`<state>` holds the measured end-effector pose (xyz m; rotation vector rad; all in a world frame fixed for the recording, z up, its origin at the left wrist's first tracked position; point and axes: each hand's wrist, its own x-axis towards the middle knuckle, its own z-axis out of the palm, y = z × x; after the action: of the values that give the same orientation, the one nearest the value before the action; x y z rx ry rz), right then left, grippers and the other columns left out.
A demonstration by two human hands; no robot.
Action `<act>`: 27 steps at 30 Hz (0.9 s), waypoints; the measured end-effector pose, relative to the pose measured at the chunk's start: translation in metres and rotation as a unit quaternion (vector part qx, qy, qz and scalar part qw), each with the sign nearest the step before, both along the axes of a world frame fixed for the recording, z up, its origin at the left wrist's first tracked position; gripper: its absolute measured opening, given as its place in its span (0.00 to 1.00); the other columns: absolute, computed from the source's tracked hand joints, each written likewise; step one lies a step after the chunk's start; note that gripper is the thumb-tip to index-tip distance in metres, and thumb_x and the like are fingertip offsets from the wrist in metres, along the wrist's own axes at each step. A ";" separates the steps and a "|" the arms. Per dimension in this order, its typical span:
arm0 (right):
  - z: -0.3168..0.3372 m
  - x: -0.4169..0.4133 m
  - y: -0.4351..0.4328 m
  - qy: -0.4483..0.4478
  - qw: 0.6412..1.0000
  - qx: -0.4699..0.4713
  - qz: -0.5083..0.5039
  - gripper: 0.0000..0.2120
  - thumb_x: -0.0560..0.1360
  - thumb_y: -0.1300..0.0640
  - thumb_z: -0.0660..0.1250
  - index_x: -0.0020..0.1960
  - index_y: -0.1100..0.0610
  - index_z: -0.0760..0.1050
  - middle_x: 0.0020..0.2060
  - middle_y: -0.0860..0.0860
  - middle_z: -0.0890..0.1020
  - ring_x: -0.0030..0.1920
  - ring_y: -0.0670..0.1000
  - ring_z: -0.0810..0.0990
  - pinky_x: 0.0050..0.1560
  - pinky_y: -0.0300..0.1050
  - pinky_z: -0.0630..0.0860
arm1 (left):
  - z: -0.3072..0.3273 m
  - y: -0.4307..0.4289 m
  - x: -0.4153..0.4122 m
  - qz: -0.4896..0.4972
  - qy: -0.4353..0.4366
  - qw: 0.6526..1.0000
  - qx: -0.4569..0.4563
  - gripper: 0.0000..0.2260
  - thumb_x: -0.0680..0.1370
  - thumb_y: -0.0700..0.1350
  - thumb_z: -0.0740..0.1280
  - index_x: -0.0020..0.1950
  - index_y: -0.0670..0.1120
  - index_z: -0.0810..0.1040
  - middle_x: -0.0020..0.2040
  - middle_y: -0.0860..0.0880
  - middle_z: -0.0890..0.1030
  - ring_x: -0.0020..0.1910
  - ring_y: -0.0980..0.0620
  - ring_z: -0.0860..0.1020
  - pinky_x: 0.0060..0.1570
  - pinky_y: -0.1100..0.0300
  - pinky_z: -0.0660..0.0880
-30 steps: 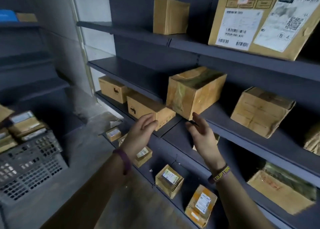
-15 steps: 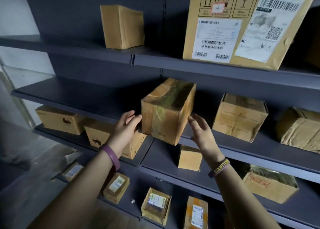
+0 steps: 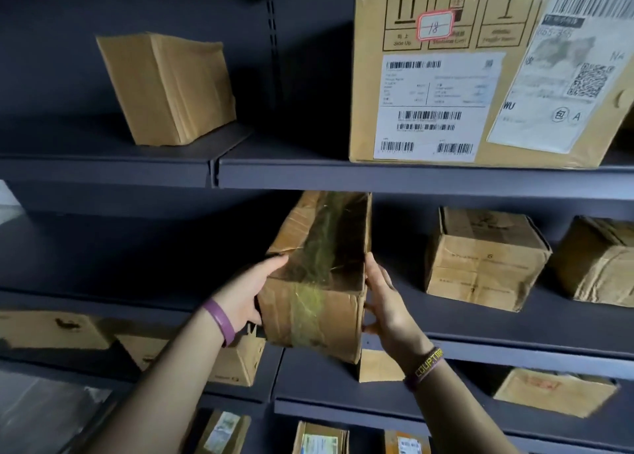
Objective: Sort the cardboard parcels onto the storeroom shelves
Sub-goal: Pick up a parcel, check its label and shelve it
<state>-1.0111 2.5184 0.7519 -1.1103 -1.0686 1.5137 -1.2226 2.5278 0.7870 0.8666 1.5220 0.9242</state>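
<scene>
Taped parcel [image 3: 319,282] is now gripped on both sides at the middle shelf [image 3: 514,340] edge.
Left hand [image 3: 250,295] and right hand [image 3: 384,302], apart from it 0.5 s ago, are now pressed to its sides, fingers [image 3: 274,261] wrapped at the corners; the parcel's near end is seen overhanging the shelf; view is closer.

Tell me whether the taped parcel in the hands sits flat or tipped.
Tipped: the taped parcel has its near end overhanging the shelf edge.
</scene>
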 end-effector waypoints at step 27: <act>-0.009 -0.089 -0.161 -0.284 0.936 0.136 -0.155 0.39 0.67 0.26 0.57 0.75 0.36 0.55 0.75 0.36 0.53 0.75 0.45 0.50 0.76 0.55 0.50 | -0.086 -0.113 -0.073 0.031 -0.341 0.938 0.054 0.14 0.75 0.52 0.65 0.55 0.46 0.80 0.52 0.39 0.84 0.50 0.38 0.82 0.41 0.48 0.79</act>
<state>-1.1002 2.3578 0.7429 -1.4758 -1.3589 0.7765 -1.2961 2.4144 0.7013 0.4899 0.9032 1.2082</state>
